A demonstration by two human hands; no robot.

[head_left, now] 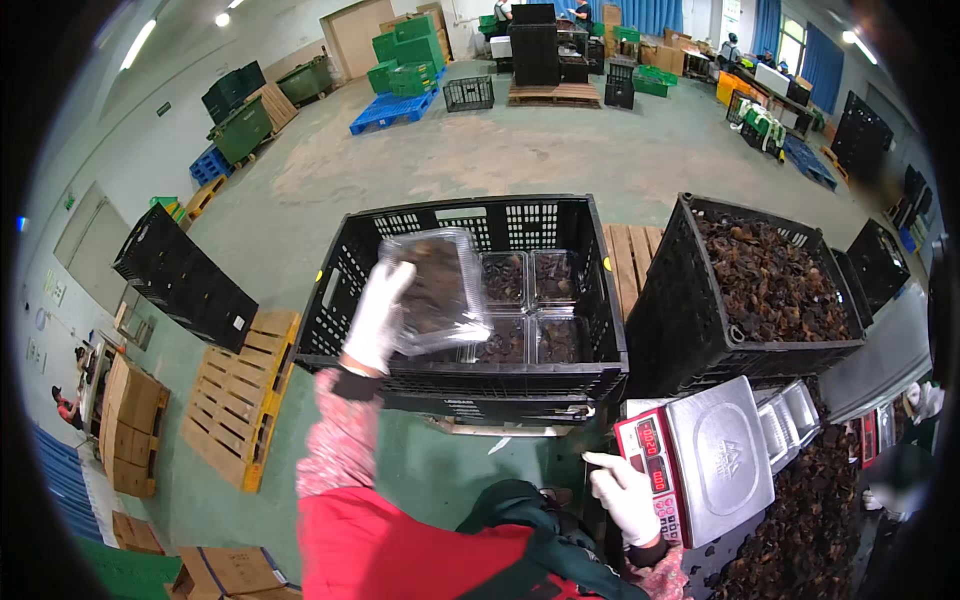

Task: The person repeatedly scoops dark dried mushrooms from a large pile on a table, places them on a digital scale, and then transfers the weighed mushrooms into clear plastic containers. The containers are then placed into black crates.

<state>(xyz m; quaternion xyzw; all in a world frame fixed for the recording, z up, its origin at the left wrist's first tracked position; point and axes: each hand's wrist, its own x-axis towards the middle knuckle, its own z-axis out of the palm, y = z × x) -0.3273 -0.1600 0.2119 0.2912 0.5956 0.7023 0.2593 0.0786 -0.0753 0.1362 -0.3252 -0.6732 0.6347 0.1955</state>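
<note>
My left hand, in a white glove, grips the side of a clear plastic clamshell box filled with dark brown pieces that look like wood ear mushrooms. It is tilted over the left part of a black slatted crate. Inside that crate sit several similar boxes, such as a filled clear box. My right hand, gloved too, holds nothing; its fingers are partly stretched out beside the red-edged digital scale. Nothing lies on the scale's metal plate.
To the right stands a tall black crate of loose dark mushrooms. More loose mushrooms cover the table beyond the scale, next to clear empty trays. A wooden pallet and stacked black crates are on the left.
</note>
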